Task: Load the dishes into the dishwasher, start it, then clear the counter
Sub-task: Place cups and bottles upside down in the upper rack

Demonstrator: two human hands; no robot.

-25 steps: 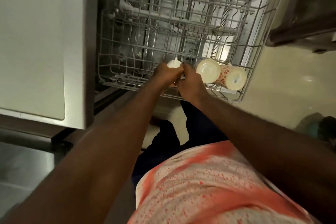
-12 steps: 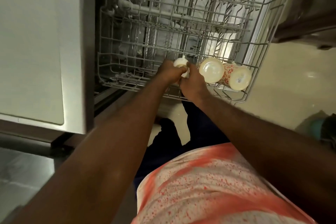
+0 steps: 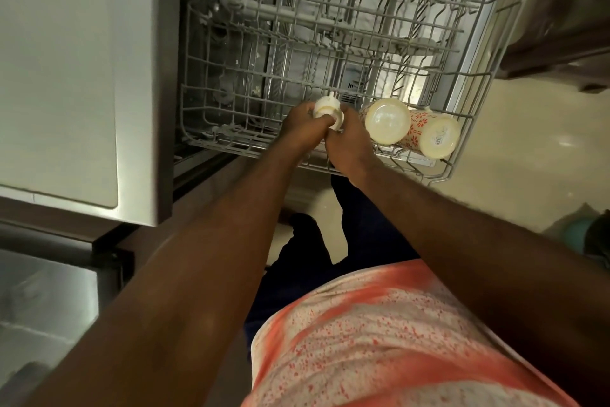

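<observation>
At the rack [image 3: 227, 143] front, left hand [image 3: 302, 129] and right hand [image 3: 350, 146] both grip a small white piece [image 3: 326, 108], its nub pointing away over the tines, two cups [image 3: 388, 121] lying just right of it

two cups [image 3: 409, 127] in rack [image 3: 231, 83], right of hands [image 3: 326, 136]

Stretched forward, left hand [image 3: 302, 126] and right hand [image 3: 350, 144] meet — both grip 1 white dish [image 3: 326, 107].

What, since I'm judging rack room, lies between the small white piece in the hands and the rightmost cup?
A second patterned cup, beside the rightmost cup, in the head view.
</observation>
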